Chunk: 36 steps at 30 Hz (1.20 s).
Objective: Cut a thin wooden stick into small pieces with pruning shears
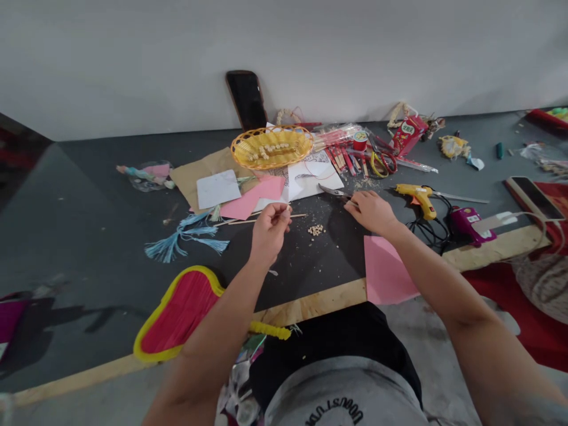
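My left hand point(271, 231) is closed in a pinch, with a tiny pale piece point(289, 207) showing at its fingertips. Thin wooden sticks point(237, 222) lie just beneath and beyond it. Between my hands, on the dark tabletop, is a small heap of pale cut bits point(316, 230). My right hand point(371, 211) rests palm down, its fingers curled on the handle end of metal pliers point(332, 191); the jaws point left and the handles are mostly hidden. A pink paper sheet point(386, 272) hangs over the table edge under my right forearm.
A yellow woven basket point(273, 157) holds pale pieces at the back, before a leaning phone point(247, 97). A yellow glue gun point(417, 198) and its cord lie right. Blue tassels point(184, 236) and a red fan with yellow edging point(181, 310) are left. Scissors point(382, 164) lie behind.
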Available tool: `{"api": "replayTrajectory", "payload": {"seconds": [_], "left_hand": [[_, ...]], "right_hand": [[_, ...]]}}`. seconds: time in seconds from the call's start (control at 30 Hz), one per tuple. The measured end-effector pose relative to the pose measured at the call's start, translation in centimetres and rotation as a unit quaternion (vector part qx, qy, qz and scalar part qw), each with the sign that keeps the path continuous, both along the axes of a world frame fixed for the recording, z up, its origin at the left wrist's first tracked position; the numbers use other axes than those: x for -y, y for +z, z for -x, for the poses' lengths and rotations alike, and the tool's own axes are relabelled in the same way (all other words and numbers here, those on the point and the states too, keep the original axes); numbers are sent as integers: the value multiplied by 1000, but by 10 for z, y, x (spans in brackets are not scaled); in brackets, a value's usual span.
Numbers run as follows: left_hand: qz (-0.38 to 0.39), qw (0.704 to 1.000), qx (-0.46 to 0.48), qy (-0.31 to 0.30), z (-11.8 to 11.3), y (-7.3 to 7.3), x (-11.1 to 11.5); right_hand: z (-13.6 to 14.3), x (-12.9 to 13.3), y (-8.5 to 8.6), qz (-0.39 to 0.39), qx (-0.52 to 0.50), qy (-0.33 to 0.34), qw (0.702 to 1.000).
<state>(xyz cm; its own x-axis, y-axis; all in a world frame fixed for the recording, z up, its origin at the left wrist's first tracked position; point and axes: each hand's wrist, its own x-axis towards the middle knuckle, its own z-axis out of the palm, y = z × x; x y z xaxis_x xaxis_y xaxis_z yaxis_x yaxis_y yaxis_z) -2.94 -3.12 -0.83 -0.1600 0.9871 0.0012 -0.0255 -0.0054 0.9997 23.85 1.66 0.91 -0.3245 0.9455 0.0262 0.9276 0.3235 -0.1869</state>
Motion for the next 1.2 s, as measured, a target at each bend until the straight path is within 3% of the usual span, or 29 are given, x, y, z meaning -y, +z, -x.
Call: {"api": "replayTrajectory", "payload": {"seconds": [0.07, 0.13, 0.2, 0.27, 0.3, 0.37, 0.43, 0.5, 0.6, 0.7, 0.87, 1.2], "left_hand": [[2, 1000, 11, -3, 0, 2, 0], [1, 1000, 23, -7, 0, 3, 1], [2, 999, 36, -10, 0, 4, 2], [8, 999, 51, -15, -1, 6, 3], [11, 998, 61, -19, -2, 7, 3], [17, 996, 83, -29, -2, 9, 5], [20, 993, 107, -34, -3, 11, 6], [20, 992, 122, -36, -3, 11, 7], [17, 991, 129, -36, -3, 10, 8], [19, 990, 139, -30, -3, 9, 9], [15, 988, 152, -16, -2, 12, 9], [19, 990, 136, -25, -4, 15, 10]], "right_hand": [[-3, -3, 7, 14, -81, -26, 996], [-2, -5, 15, 56, -267, -60, 960], [3, -5, 23, 121, -481, -83, 864], [13, -3, 28, 190, -602, -67, 773], [18, -2, 29, 221, -630, -54, 743], [26, 2, 27, 258, -650, -25, 714], [29, 6, 22, 258, -634, 0, 729], [28, 9, 16, 217, -575, 28, 789], [25, 14, 9, 57, -424, 76, 901], [28, 19, 4, -63, -258, 138, 954], [40, 28, -1, -64, -119, 204, 970], [45, 33, 5, -59, -68, 189, 978]]}}
